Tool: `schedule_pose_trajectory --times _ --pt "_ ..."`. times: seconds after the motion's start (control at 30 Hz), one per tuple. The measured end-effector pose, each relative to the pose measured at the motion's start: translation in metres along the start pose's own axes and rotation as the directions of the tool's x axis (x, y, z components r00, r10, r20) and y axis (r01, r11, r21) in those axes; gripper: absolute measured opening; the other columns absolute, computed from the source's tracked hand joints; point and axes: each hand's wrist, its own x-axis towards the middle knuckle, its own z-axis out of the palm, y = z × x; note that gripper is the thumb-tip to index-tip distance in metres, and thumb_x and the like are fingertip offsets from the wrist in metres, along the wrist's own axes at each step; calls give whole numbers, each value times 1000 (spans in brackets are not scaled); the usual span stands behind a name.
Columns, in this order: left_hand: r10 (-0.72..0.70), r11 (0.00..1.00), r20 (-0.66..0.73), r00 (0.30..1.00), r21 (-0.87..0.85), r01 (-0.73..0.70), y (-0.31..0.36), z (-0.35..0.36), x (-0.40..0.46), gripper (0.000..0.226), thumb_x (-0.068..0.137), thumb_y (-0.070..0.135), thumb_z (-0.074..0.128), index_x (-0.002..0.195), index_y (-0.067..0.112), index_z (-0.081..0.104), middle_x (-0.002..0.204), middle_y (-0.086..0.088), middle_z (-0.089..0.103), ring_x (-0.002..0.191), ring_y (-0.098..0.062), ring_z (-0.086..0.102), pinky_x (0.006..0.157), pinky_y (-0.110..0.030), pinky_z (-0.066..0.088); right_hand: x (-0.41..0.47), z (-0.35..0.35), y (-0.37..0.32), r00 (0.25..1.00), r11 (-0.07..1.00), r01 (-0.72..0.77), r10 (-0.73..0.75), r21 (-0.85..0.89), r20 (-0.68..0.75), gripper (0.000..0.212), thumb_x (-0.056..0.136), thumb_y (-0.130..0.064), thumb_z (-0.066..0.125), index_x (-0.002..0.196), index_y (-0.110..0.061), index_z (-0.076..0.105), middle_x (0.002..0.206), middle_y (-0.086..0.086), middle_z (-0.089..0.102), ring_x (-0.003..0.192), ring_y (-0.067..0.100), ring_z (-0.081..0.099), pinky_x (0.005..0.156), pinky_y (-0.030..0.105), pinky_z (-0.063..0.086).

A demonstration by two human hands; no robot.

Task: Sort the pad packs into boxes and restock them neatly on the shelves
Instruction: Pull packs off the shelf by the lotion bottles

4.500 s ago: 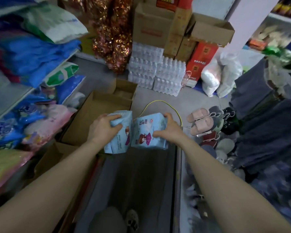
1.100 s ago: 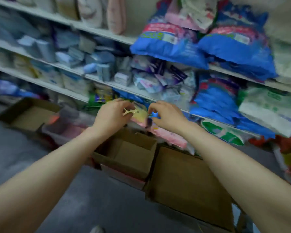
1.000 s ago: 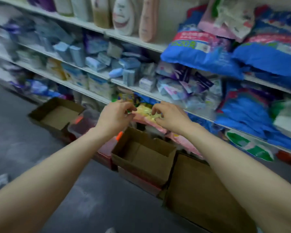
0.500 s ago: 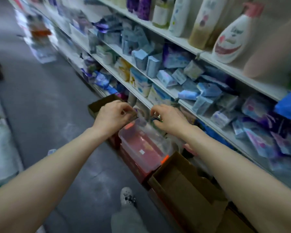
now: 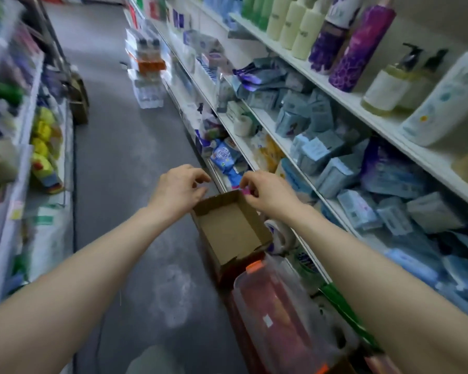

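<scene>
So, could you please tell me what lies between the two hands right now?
In the head view, only the far rim of the open cardboard box lies between the left hand and the right hand; its inside looks empty.

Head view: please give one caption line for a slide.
Both hands hover over an empty box beside stocked shelves.

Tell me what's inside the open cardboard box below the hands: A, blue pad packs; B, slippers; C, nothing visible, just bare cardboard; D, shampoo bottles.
C: the cardboard box shows only its bare brown floor and walls, beneath the left hand and right hand.
</scene>
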Motion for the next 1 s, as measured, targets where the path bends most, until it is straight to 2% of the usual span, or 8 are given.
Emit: schedule_pose_trajectory --times 0.13,0.23,0.5,0.57,0.7,0.8,0.9,1.0 --pt "0 1000 -8 1000 4 0 -56 -9 75 17 87 27 67 104 28 71 95 6 63 88 -13 63 75 -27 43 94 12 0 1000 1000 -10 10 -22 16 24 87 -22 61 110 -25 61 99 -6 56 95 20 58 78 33 46" --pt "5 1000 10 1000 4 -5 -98 -18 138 20 86 28 68 105 30 70 99 5 65 88 -13 63 77 -29 47 163 15 -1 997 997 -75 75 20 -7 23 85 -20 61 107 -24 61 102 0 62 93 23 59 81 39 50" --pt "121 993 105 987 -8 -121 -152 -25 301 29 82 28 69 110 30 68 101 4 65 93 -19 64 80 -34 50 292 8 24 948 941 -286 305 180 -90 29 86 -16 62 115 -21 58 99 0 59 84 18 54 70 28 35" --pt "155 988 126 980 -20 -154 -152 -17 340 32 82 29 69 114 30 67 103 4 64 95 -18 64 80 -34 49 318 8 42 923 915 -345 371 207 -102 30 87 -17 63 116 -21 58 98 0 58 85 19 54 70 28 33" --pt "234 972 166 958 -30 -232 -149 4 419 34 82 25 67 116 27 65 107 1 62 100 -20 61 79 -33 45 376 11 88 879 882 -427 457 201 -139 31 86 -23 63 117 -24 57 105 1 62 94 24 60 77 33 42" --pt "265 964 172 949 -51 -260 -149 22 474 39 83 26 67 121 25 64 110 0 63 103 -19 61 80 -32 45 420 12 122 829 830 -497 541 254 -144 29 88 -24 63 116 -21 56 108 3 62 97 26 60 73 32 39" --pt "280 960 179 943 -67 -273 -152 41 523 40 83 31 67 123 28 63 114 1 61 99 -18 63 83 -33 49 457 10 150 781 783 -549 605 291 -155 33 91 -26 62 122 -20 53 113 2 60 103 26 59 77 33 39" --pt "297 953 194 935 -115 -279 -154 55 565 42 82 32 70 123 29 62 116 1 60 96 -17 64 88 -37 50 487 10 174 699 701 -620 698 353 -159 36 92 -28 59 126 -20 52 120 5 61 109 27 57 77 31 38"
